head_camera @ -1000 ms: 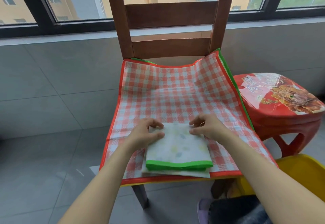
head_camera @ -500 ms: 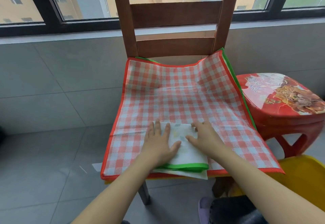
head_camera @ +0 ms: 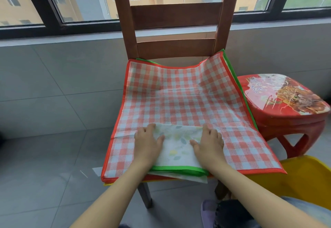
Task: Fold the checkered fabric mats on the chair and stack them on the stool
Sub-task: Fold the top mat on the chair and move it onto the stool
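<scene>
The folded mat (head_camera: 176, 149) lies at the front edge of the chair (head_camera: 176, 18), atop the spread checkered mat (head_camera: 179, 100), long axis left-right. The stool (head_camera: 284, 100) stands right of the chair, nearer the right hand (head_camera: 208, 142). The left hand (head_camera: 147, 140) and the right press it flat-fingered, grasping nothing

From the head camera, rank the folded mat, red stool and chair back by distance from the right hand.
1. Folded mat, under the right hand, which presses on it.
2. Red stool, off to the right.
3. Chair back, farthest, straight ahead by the window.
</scene>
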A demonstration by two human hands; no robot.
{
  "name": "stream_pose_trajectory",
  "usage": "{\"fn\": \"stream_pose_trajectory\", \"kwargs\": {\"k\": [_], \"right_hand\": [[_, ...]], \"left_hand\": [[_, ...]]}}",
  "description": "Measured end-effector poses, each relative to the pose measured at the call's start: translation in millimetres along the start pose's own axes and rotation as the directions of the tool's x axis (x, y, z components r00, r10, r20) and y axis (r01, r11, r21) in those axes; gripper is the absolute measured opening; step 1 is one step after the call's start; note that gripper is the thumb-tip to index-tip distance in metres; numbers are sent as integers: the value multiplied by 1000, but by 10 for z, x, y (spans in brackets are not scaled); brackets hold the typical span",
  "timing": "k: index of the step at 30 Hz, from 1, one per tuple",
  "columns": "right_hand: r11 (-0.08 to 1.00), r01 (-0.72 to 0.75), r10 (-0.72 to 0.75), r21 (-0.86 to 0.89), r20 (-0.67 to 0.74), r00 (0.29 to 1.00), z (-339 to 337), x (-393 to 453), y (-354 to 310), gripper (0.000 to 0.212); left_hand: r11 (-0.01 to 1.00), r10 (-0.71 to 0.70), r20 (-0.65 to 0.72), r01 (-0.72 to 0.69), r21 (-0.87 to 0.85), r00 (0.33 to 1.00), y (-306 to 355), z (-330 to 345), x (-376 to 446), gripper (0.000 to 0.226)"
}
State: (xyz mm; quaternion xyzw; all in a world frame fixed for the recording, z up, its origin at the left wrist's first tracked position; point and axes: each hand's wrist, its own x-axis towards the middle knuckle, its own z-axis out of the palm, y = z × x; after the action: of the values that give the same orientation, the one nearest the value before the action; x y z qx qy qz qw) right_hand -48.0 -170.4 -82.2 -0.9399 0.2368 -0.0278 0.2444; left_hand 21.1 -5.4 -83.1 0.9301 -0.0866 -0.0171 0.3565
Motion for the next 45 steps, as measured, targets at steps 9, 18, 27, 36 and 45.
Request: {"fn": "stream_pose_trajectory", "kwargs": {"k": [9,18,27,36,45], "right_hand": [[804,-334,254,492,224,941,-321,304,36,22],[725,-221,106,652,211,972,-822,360,97,36],[426,-86,16,900,87,996,-1656,439,418,31],[221,-32,196,975,-12,980,-2230,877,1083,39],[266,104,245,958,-171,954,-2549,1110,1829,33]], "left_hand": [[769,-309,313,430,-472,898,118,-349,222,25],[778,-155,315,312,-545,936,462,-582,315,11],[683,0,219,160,-713,976,1452,-556,454,23],[598,74,153,79,-798,986,2402,91,612,41],[634,378,173,-118,-764,909,2983,910,902,36]]}}
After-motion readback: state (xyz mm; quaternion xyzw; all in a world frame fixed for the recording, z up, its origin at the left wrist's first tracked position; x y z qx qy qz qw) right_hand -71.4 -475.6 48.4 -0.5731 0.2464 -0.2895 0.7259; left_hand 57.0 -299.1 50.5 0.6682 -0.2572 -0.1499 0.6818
